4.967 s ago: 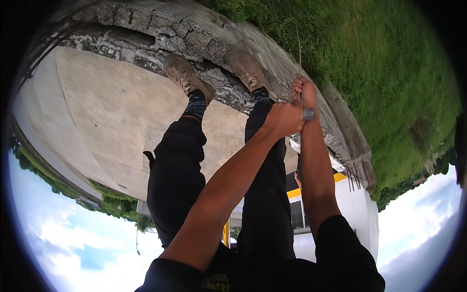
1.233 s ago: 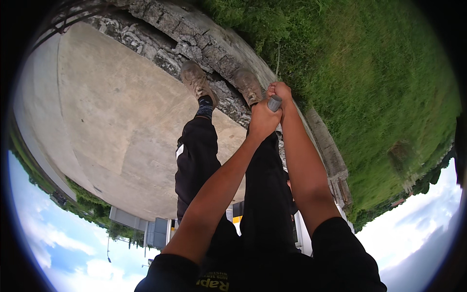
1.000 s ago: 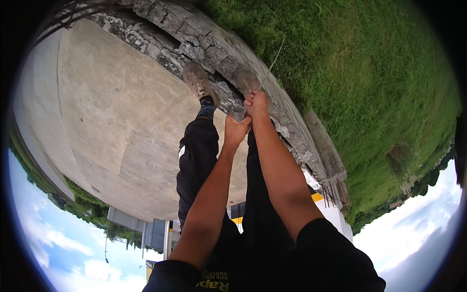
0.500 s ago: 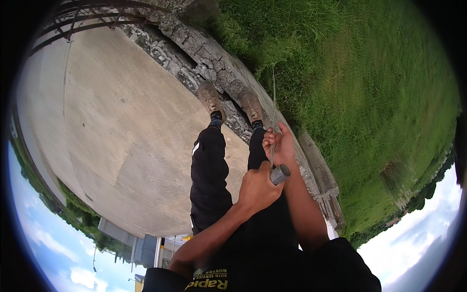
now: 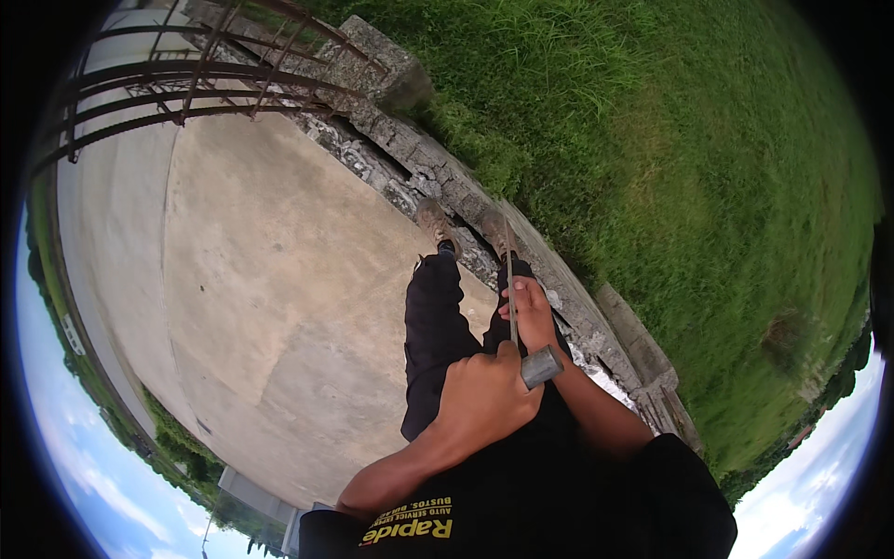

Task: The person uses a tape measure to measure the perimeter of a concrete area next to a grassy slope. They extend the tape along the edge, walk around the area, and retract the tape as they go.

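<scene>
My left hand (image 5: 489, 396) is wrapped round a short grey cylinder (image 5: 540, 369), whose blunt end sticks out past the fist on the right. From beside its thumb a long, thin, light-coloured strip (image 5: 511, 265) runs away from me, over the right shoe; whether it is a cord or a slim blade I cannot make out. A little farther out, my right hand (image 5: 533, 315) has its fingers curled at this strip and seems to hold it lightly. How the strip joins the cylinder is hidden by the left fist.
My shoes (image 5: 435, 224) stand on a broken, cracked concrete edge (image 5: 410, 172). Pale concrete pavement (image 5: 270, 270) spreads to the left, tall green grass (image 5: 670, 186) to the right. Rusty metal bars (image 5: 196, 84) and a concrete block (image 5: 382, 65) are at the far left.
The view has shifted, bringing more of the rusty bars and the concrete block into sight. My right hand's palm has turned less upward, with its fingers curled closer at the strip. The left grip is unchanged.
</scene>
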The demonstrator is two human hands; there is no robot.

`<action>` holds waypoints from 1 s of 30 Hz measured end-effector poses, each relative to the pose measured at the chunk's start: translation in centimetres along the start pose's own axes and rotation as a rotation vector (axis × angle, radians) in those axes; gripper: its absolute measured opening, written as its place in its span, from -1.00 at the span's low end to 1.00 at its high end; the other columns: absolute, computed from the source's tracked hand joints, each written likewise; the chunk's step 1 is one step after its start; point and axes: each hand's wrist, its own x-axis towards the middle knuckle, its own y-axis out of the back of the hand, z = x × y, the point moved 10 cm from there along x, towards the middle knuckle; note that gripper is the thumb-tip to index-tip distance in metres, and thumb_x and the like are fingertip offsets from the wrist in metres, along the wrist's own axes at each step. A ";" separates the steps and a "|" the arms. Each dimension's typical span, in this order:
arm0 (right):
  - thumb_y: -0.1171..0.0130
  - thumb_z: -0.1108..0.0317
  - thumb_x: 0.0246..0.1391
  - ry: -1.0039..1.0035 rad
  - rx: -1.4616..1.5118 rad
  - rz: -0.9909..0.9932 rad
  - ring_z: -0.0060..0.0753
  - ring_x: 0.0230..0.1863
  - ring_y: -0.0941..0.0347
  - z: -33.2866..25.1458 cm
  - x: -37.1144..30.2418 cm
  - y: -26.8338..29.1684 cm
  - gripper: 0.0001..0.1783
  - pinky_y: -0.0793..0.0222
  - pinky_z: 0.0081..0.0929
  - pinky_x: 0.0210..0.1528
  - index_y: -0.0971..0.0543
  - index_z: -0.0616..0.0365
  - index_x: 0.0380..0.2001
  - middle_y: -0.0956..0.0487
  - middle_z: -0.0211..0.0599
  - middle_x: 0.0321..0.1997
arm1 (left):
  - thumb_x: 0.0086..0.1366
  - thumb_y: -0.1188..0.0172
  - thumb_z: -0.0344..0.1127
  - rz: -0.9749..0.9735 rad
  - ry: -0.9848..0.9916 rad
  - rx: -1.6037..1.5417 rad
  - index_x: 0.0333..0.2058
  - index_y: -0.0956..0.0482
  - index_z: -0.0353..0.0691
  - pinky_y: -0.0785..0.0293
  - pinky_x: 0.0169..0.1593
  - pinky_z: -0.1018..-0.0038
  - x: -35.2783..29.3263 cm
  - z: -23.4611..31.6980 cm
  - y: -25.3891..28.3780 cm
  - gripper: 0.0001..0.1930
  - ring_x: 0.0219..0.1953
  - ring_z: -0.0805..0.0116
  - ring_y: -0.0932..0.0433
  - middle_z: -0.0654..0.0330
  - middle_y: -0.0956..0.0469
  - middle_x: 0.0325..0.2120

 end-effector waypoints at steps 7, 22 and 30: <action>-0.02 0.02 0.48 0.019 0.284 -0.220 -0.33 0.05 -0.54 -11.5 -7.0 -0.7 -0.36 -0.49 -0.32 0.07 -0.26 0.13 0.45 -0.51 -0.18 0.17 | -0.08 -0.36 -0.40 0.161 -0.243 -0.039 -0.49 -0.60 -0.34 -0.42 -0.49 0.40 -9.0 7.8 15.1 -0.83 -0.66 0.13 -0.57 0.07 -0.48 -0.72; 0.09 0.16 0.55 0.395 0.333 -0.046 -0.28 -0.26 -0.70 -25.2 -8.6 1.7 -0.71 -0.56 -0.40 -0.27 -0.40 0.18 -0.14 -0.63 -0.23 -0.29 | 0.45 -0.24 -0.26 0.763 -0.039 -1.033 -0.15 -0.51 -0.32 -0.44 -0.36 0.44 -9.8 -12.8 3.5 -0.78 -0.46 0.42 -0.49 0.20 -0.47 -0.51; -0.14 0.25 0.45 0.712 0.117 0.321 -0.41 -0.50 -0.68 -35.6 -12.9 10.3 -0.69 -0.48 -0.49 -0.52 -0.57 0.28 -0.31 -0.67 -0.22 -0.48 | 0.53 -0.17 -0.09 0.352 -0.151 -1.516 -0.28 -0.40 -0.10 -0.40 -0.37 0.46 -2.3 -3.8 -0.7 -0.73 -0.52 0.43 -0.40 0.30 -0.38 -0.54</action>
